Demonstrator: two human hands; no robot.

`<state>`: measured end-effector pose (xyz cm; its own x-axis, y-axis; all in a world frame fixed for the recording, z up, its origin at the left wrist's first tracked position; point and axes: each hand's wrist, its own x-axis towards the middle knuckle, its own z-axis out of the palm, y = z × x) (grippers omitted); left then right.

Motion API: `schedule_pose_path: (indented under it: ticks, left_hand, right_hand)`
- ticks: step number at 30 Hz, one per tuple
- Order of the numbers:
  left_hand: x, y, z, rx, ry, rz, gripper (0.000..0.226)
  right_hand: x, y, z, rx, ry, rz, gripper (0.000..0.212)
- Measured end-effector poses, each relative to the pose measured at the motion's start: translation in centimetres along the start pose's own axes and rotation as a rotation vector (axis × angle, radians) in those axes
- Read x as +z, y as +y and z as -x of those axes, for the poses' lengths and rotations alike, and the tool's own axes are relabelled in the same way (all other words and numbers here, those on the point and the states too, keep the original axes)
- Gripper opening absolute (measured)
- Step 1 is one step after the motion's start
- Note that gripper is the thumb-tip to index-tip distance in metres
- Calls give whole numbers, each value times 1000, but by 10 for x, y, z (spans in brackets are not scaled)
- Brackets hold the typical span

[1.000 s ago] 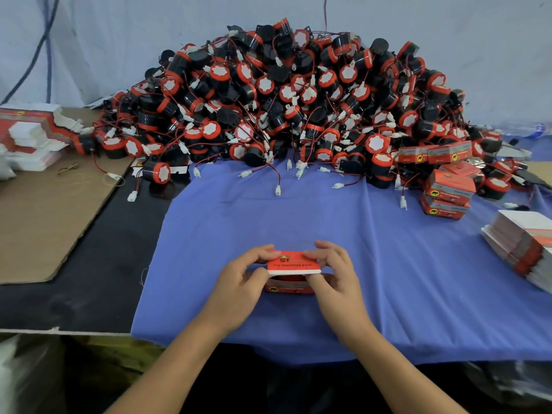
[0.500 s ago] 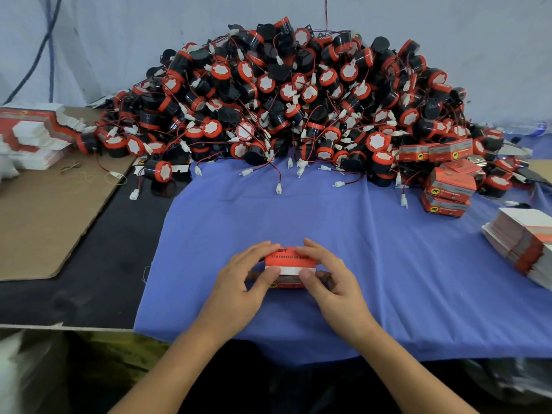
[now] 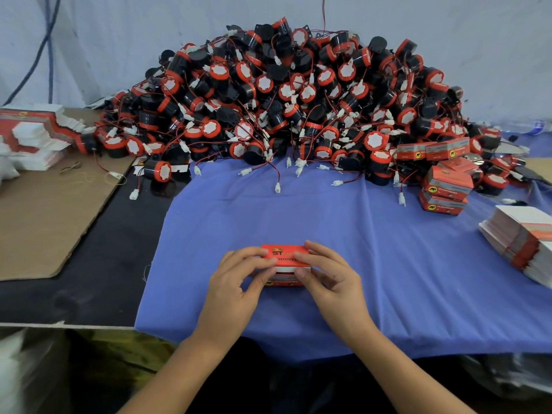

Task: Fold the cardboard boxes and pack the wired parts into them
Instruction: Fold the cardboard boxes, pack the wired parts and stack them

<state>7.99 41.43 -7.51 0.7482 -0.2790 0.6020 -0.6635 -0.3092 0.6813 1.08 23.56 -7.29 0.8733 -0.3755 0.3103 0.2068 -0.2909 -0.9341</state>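
Pinched at one end by the left hand (image 3: pixel 236 280), the box (image 3: pixel 283 252), near the bench's front edge, is gripped at the other by the right hand (image 3: pixel 331 279), its lid, raised a second ago, now pressed down; closure is judged nearly done, the parts heap (image 3: pixel 283 94) yet to be packed.

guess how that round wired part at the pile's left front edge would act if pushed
The wired part lies on its side as a short cylinder, so it would probably roll. Its thin red wire and white connector would likely trail limply and might snag. The body looks like hard plastic, so probably stiff.
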Motion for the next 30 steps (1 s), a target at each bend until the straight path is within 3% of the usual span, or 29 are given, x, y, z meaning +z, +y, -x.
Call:
schedule_pose_path:
  ticks: [7, 14, 21, 27, 30]
  left_hand:
    - [7, 0, 10, 161, 46, -207, 18]
    - [9, 1, 14, 203, 53, -291, 18]
    - [6, 10, 14, 218, -20, -385, 22]
    - [4, 21, 13, 128, -99, -406, 25]
    - [7, 22, 13, -60, -82, -221, 10]
  right_hand:
    - [2, 2, 4, -122, 31, 218, 30]
    - [10, 6, 13, -411, 142, 545, 27]
    - [16, 6, 19, -501, 54, 766, 44]
    - [15, 1, 28, -436, 26, 807, 62]
    - [14, -3, 35, -291, -31, 674, 70]
